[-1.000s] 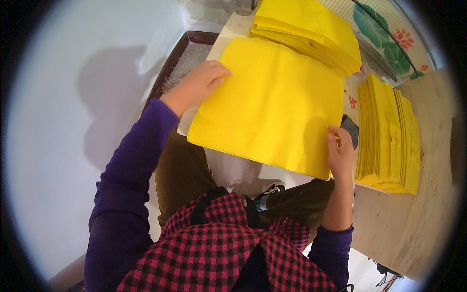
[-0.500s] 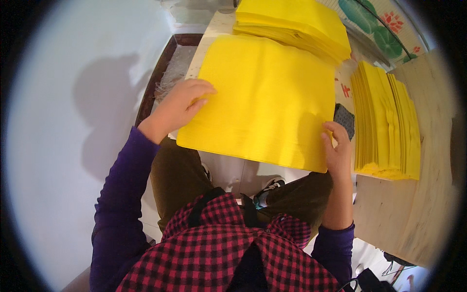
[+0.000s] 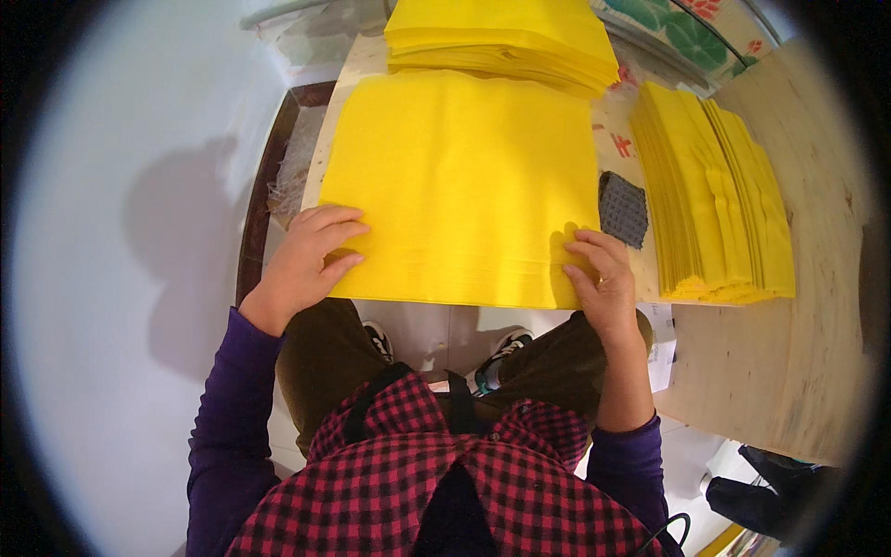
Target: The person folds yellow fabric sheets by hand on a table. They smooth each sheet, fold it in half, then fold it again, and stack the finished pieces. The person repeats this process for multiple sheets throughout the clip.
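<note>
A wide yellow fabric sheet (image 3: 464,186), perhaps several layers thick, lies flat before me, its front edge above my knees. At its left edge, close to the front corner, my left hand (image 3: 311,260) rests with the fingertips on the fabric and the thumb held apart. My right hand (image 3: 603,283) touches the front right corner, its fingers bent and the thumb apart from them. Neither hand appears closed around the fabric. A dark grey textured pad (image 3: 623,210) lies just beyond the right hand.
Behind the sheet sits a thick stack of yellow folded fabric (image 3: 497,42). More yellow pieces (image 3: 715,200) stand packed together at the right on a pale wooden board (image 3: 752,371). A white wall (image 3: 139,278) rises at the left, beside a dark-framed box (image 3: 255,218).
The view has shifted, and the sheet's front edge now looks more level. My left hand has moved down the left side towards the front corner. My right hand stays by the right corner.
</note>
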`<state>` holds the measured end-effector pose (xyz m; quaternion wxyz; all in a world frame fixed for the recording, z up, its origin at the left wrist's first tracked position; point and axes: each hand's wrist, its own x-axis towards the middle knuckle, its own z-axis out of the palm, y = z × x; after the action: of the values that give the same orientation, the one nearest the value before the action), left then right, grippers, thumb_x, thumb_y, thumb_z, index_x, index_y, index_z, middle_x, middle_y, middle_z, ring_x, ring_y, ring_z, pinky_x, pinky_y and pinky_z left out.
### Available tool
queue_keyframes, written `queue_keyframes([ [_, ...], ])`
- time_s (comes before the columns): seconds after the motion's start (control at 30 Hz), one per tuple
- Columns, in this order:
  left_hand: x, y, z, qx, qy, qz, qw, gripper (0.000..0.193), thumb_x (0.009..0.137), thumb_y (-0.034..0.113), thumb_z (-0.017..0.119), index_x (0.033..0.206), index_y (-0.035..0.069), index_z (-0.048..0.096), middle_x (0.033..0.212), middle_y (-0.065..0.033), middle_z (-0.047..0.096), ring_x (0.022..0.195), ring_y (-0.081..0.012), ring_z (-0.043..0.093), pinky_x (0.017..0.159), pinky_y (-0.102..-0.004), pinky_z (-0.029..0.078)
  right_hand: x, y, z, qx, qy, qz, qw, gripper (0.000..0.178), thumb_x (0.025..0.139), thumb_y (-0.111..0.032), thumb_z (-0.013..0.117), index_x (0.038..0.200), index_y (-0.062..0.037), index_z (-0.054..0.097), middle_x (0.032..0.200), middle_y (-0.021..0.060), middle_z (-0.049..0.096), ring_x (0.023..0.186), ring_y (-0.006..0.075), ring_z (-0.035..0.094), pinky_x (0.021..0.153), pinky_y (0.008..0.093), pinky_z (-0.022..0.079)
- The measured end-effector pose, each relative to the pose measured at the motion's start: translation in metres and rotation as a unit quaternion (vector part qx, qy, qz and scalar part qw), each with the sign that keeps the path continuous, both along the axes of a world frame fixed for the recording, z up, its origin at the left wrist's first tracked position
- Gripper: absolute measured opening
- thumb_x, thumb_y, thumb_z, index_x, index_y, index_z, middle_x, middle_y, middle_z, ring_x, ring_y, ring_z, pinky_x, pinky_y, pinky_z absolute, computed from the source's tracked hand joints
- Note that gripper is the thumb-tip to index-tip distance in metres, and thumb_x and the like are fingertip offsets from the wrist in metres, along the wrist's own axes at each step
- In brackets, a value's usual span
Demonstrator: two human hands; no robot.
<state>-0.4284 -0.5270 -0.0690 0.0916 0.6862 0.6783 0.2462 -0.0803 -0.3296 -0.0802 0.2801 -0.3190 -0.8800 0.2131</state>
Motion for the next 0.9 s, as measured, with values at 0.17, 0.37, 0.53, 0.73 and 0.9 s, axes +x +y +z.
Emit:
queue_keyframes([
  [0.17, 0.0003, 0.0003, -0.0016, 0.019, 0.019, -0.007, 1.000, 0.033, 0.078, 0.010, 0.071, 0.109, 0.005, 0.065, 0.122, -0.0099, 0.060, 0.117, -0.0302, 0.052, 0.103, -0.0416, 0.037, 0.0002, 0.0007, -0.0019, -0.002, 0.024, 0.010, 1.000, 0.023, 0.075, -0.002, 0.072, 0.097, -0.0026, 0.070, 0.110, 0.0151, 0.064, 0.106, 0.0341, 0.057, 0.094, 0.0407, 0.046],
  [0.37, 0.0019, -0.0009, 0.0003, 0.029, 0.023, -0.008, 0.999, 0.029, 0.078, 0.009, 0.070, 0.106, 0.005, 0.065, 0.118, -0.0092, 0.061, 0.113, -0.0300, 0.054, 0.101, -0.0418, 0.038, -0.0004, 0.0015, -0.0039, 0.016, 0.033, 0.019, 0.999, 0.016, 0.076, -0.001, 0.071, 0.092, -0.0035, 0.071, 0.104, 0.0139, 0.065, 0.102, 0.0332, 0.059, 0.091, 0.0402, 0.047],
  [0.53, 0.0041, -0.0025, 0.0007, 0.036, 0.026, -0.006, 0.999, 0.027, 0.078, 0.008, 0.069, 0.105, 0.005, 0.065, 0.117, -0.0094, 0.061, 0.113, -0.0302, 0.054, 0.100, -0.0420, 0.038, -0.0008, -0.0001, -0.0021, 0.019, 0.033, 0.021, 0.999, 0.015, 0.077, -0.001, 0.070, 0.091, -0.0030, 0.070, 0.103, 0.0136, 0.065, 0.101, 0.0332, 0.059, 0.090, 0.0406, 0.047],
  [0.73, 0.0046, -0.0038, -0.0002, 0.033, 0.027, -0.004, 0.999, 0.027, 0.078, 0.007, 0.070, 0.105, 0.005, 0.066, 0.118, -0.0094, 0.061, 0.113, -0.0302, 0.055, 0.100, -0.0422, 0.039, -0.0017, -0.0039, 0.0014, 0.041, 0.020, 0.024, 0.999, 0.012, 0.078, 0.004, 0.069, 0.089, -0.0004, 0.069, 0.106, 0.0128, 0.065, 0.103, 0.0307, 0.060, 0.089, 0.0362, 0.048],
  [0.9, 0.0039, -0.0048, -0.0015, 0.043, 0.031, -0.004, 0.999, 0.028, 0.078, 0.007, 0.070, 0.105, 0.005, 0.066, 0.118, -0.0091, 0.061, 0.113, -0.0298, 0.055, 0.100, -0.0419, 0.040, -0.0032, -0.0062, 0.0012, 0.038, 0.024, 0.028, 0.999, 0.011, 0.078, 0.004, 0.069, 0.089, -0.0004, 0.068, 0.106, 0.0126, 0.065, 0.103, 0.0306, 0.059, 0.089, 0.0364, 0.048],
])
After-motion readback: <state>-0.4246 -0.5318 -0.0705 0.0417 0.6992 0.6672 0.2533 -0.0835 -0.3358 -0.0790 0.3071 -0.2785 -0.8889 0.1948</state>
